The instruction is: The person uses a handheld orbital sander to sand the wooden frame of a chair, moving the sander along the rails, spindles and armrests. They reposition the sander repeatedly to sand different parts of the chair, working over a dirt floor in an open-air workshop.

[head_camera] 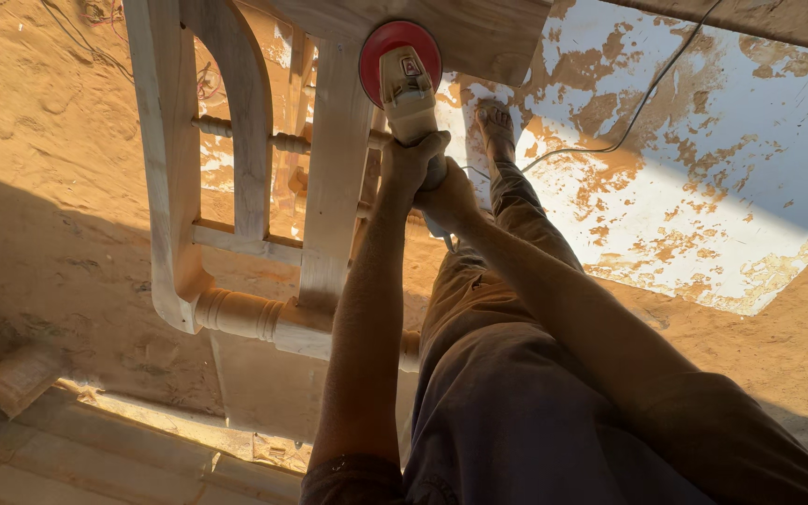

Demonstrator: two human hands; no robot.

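Note:
Both my hands grip a hand-held disc sander (404,79) with a red round pad and a pale body. My left hand (411,157) wraps the handle just behind the body. My right hand (448,198) clasps the handle's rear end, right next to the left one. The red pad rests against the unfinished wooden chair frame (334,178), near its upper board. The chair lies tilted, with turned spindles and curved pale rails. My leg in brown trousers (507,281) and bare foot (496,126) reach under the frame.
A thin black cable (647,93) runs from the sander across a white sheet (731,178) patched with sawdust. Sandy, dusty ground surrounds the chair. A wooden block (16,374) and pale boards lie at the lower left.

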